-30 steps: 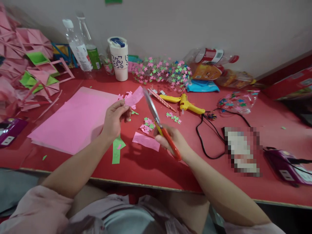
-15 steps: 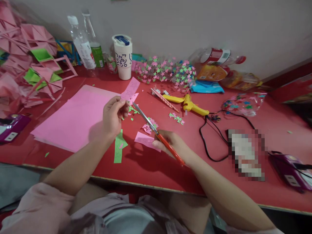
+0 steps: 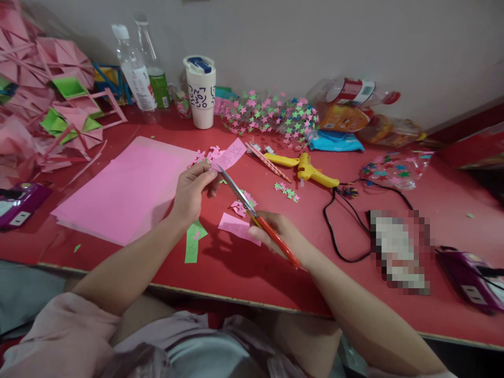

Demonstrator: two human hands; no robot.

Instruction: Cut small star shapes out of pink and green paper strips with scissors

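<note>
My left hand [image 3: 195, 190] pinches the near end of a pink paper strip [image 3: 233, 153] with stars drawn on it. In my right hand [image 3: 277, 231] is a pair of scissors [image 3: 240, 194] with red handles, its tips at the strip's edge beside my left fingers. The blades look nearly closed. Below them lie a second pink paper piece [image 3: 236, 227] and a green paper strip [image 3: 191, 247] with drawn stars. Small cut pink and green bits [image 3: 247, 200] are heaped under the scissors, with more pink bits [image 3: 205, 153] behind my left hand.
Pink sheets [image 3: 122, 189] are stacked at left, near folded pink paper shapes [image 3: 66, 58]. Behind stand a white cup [image 3: 202, 100] and two bottles [image 3: 139, 86]. A star-covered clear bottle [image 3: 271, 118], a yellow glue gun [image 3: 317, 172] and its black cord [image 3: 326, 226] lie to the right.
My left hand has shifted slightly right, and the pink strip has swung to the right, now lying at a flatter angle. The scissors stay almost in place, their tips close to the strip.
</note>
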